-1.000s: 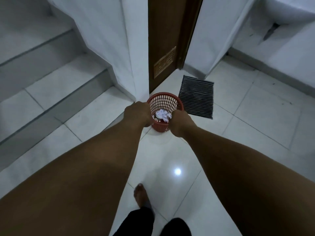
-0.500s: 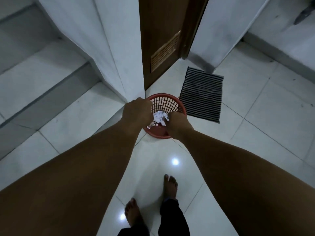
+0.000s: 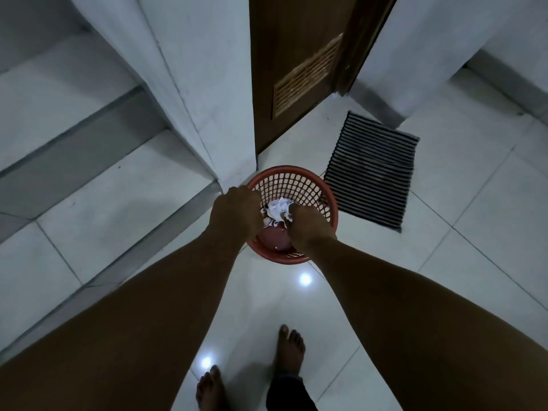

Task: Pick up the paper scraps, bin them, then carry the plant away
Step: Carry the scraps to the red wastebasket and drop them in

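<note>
While both arms reach down over the red bin (image 3: 299,185), the left hand (image 3: 235,213) and right hand (image 3: 308,225) are curled around crumpled paper (image 3: 278,209) just above its mouth; the bin stands on the tiles beside a striped mat (image 3: 370,173)

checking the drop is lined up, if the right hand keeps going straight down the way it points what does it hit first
Probably the red floor of the mesh basket. The right hand points down into it holding crumpled paper, with little showing beneath. Depth is hard to judge.
</note>
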The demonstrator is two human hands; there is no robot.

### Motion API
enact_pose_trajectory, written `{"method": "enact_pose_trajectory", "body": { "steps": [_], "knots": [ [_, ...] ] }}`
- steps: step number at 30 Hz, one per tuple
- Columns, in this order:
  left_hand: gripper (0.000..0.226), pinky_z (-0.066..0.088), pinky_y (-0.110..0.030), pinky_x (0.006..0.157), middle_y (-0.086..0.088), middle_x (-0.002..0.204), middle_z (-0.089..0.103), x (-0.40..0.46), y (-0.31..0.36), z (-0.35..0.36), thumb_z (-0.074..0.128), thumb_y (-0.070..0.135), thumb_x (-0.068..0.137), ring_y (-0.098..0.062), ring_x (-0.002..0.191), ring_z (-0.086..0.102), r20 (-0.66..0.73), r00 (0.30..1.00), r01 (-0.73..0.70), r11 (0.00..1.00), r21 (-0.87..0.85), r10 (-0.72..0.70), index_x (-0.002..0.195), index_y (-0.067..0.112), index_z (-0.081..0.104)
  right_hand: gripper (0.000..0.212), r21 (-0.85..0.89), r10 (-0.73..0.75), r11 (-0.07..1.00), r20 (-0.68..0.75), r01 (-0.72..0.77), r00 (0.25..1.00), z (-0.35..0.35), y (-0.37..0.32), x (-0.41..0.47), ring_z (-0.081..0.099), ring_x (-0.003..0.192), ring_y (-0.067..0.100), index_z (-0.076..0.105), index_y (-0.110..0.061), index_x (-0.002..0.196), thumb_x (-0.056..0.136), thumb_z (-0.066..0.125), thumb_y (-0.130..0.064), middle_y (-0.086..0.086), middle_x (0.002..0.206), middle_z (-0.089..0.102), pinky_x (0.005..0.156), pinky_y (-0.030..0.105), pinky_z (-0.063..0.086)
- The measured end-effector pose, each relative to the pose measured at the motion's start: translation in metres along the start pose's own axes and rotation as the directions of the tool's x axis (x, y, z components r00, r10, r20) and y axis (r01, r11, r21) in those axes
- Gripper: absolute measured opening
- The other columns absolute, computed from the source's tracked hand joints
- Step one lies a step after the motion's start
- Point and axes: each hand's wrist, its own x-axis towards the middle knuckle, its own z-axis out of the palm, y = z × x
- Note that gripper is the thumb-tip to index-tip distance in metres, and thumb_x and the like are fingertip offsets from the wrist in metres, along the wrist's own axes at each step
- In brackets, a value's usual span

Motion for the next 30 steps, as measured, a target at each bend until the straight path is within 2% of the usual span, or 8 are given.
{"method": "enact_pose_trajectory", "body": {
  "steps": [7, 10, 13, 16, 19, 22, 27, 30],
  "knots": [
    [0.045, 0.055, -0.037, 0.086, -0.009, 0.115, 0.07, 0.01, 0.002, 0.016, 0.064, 0.038, 0.089, -0.027, 0.103, 0.068, -0.041, 0.999, -0.025, 1.0, 0.007, 0.025, 0.125, 0.011, 0.062, 0.039, 0.022, -0.007, 1.0, -0.066, 0.009, 0.998, 0.02, 0.016, 0.034, 0.062, 0.108, 0.025, 0.06, -0.015, 0.122, 0.091, 0.058, -0.038, 0.007, 0.117, 0.065, 0.092, 0.035, 0.052],
    [0.046, 0.056, -0.036, 0.083, -0.009, 0.114, 0.07, 0.014, 0.005, 0.017, 0.062, 0.039, 0.091, -0.026, 0.1, 0.069, -0.021, 1.0, 0.005, 1.0, 0.022, -0.005, 0.127, 0.01, 0.061, 0.052, 0.025, -0.021, 0.999, -0.086, 0.023, 0.996, 0.036, 0.032, 0.052, 0.062, 0.106, 0.023, 0.057, -0.022, 0.121, 0.077, 0.056, -0.05, 0.003, 0.115, 0.064, 0.09, 0.042, 0.056],
    [0.044, 0.056, -0.036, 0.083, -0.01, 0.113, 0.071, 0.015, 0.005, 0.018, 0.06, 0.038, 0.092, -0.026, 0.099, 0.069, -0.019, 1.0, 0.011, 0.999, 0.037, -0.011, 0.125, 0.009, 0.062, 0.057, 0.004, -0.007, 1.0, -0.048, 0.007, 0.999, 0.045, 0.041, 0.064, 0.061, 0.104, 0.025, 0.058, -0.019, 0.116, 0.069, 0.052, -0.051, 0.005, 0.11, 0.064, 0.091, 0.044, 0.055],
    [0.046, 0.058, -0.039, 0.086, -0.01, 0.115, 0.07, 0.017, 0.006, 0.019, 0.061, 0.038, 0.092, -0.027, 0.1, 0.069, 0.004, 0.999, 0.037, 0.999, 0.018, -0.037, 0.128, 0.01, 0.06, 0.057, 0.027, -0.016, 0.999, -0.03, 0.017, 0.999, 0.043, 0.042, 0.065, 0.063, 0.101, 0.022, 0.063, -0.021, 0.11, 0.072, 0.042, -0.059, 0.001, 0.106, 0.067, 0.09, 0.041, 0.055],
    [0.045, 0.059, -0.039, 0.084, -0.01, 0.115, 0.07, 0.017, 0.009, 0.018, 0.062, 0.037, 0.091, -0.028, 0.099, 0.07, 0.008, 0.999, 0.041, 0.999, 0.028, -0.042, 0.127, 0.01, 0.061, 0.042, 0.039, -0.036, 0.999, -0.026, 0.037, 0.999, 0.02, 0.027, 0.043, 0.061, 0.114, 0.024, 0.062, -0.014, 0.124, 0.095, 0.05, -0.042, 0.006, 0.121, 0.066, 0.099, 0.04, 0.051],
    [0.042, 0.058, -0.039, 0.084, -0.01, 0.114, 0.071, 0.015, 0.01, 0.018, 0.062, 0.033, 0.09, -0.027, 0.098, 0.07, 0.008, 0.999, 0.042, 0.999, 0.03, -0.042, 0.126, 0.01, 0.062, 0.038, 0.037, -0.028, 0.999, -0.07, 0.03, 0.997, 0.015, 0.033, 0.043, 0.058, 0.121, 0.025, 0.06, -0.01, 0.13, 0.101, 0.047, -0.029, 0.009, 0.131, 0.063, 0.099, 0.034, 0.046],
    [0.043, 0.058, -0.039, 0.084, -0.009, 0.114, 0.071, 0.01, 0.015, 0.016, 0.062, 0.035, 0.09, -0.027, 0.099, 0.069, 0.014, 0.998, 0.053, 0.998, 0.04, -0.054, 0.126, 0.011, 0.061, 0.031, 0.032, -0.01, 0.999, -0.09, 0.013, 0.996, 0.015, 0.037, 0.045, 0.065, 0.104, 0.025, 0.066, -0.006, 0.115, 0.102, 0.043, -0.022, 0.013, 0.114, 0.069, 0.085, 0.03, 0.05],
    [0.044, 0.058, -0.039, 0.085, -0.009, 0.114, 0.07, 0.007, 0.019, 0.011, 0.061, 0.035, 0.091, -0.027, 0.099, 0.07, 0.021, 0.998, 0.061, 0.997, 0.039, -0.062, 0.127, 0.01, 0.061, 0.028, 0.038, -0.008, 0.999, -0.1, 0.012, 0.995, 0.008, 0.035, 0.043, 0.066, 0.101, 0.024, 0.066, -0.005, 0.114, 0.101, 0.046, -0.019, 0.013, 0.111, 0.069, 0.078, 0.026, 0.047]
  ]
}}
